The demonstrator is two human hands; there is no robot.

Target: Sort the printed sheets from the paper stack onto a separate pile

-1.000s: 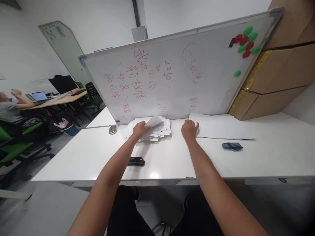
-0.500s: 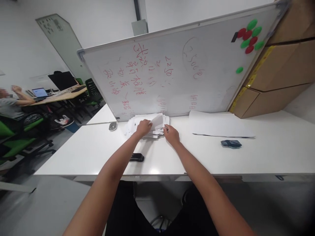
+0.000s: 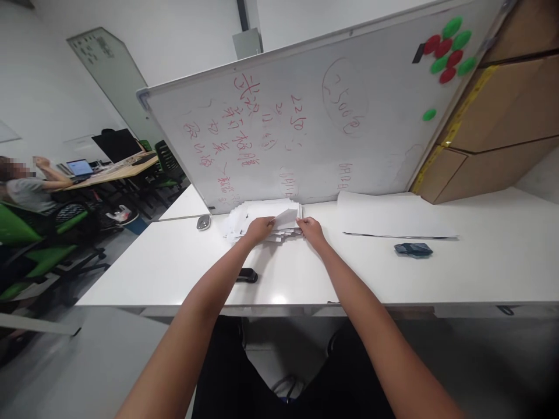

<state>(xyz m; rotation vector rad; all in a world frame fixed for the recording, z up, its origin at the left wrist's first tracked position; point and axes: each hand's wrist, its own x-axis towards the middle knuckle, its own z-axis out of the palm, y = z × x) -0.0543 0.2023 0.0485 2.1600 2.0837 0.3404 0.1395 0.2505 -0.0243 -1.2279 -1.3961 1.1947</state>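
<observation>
An uneven pile of white paper sheets (image 3: 238,218) lies against the foot of the whiteboard. My left hand (image 3: 261,228) is closed on the left side of a raised sheet of paper (image 3: 287,219) over the pile. At that sheet's right edge, my right hand (image 3: 311,230) pinches the paper between thumb and fingers. The sheet's lower part and the fingertips are partly hidden. A black stapler (image 3: 248,275) rests nearer to me, partly behind my left forearm.
Left of the pile is a computer mouse (image 3: 203,222). Large white sheets (image 3: 393,215) and a dark blue packet (image 3: 413,250) lie to the right on the white table (image 3: 480,273). The whiteboard (image 3: 305,75) leans behind, beside cardboard boxes (image 3: 502,116). A person (image 3: 32,189) sits far left.
My hands have shifted slightly right over the pile, and the raised sheet now tilts differently between them. The camera view has turned a little.
</observation>
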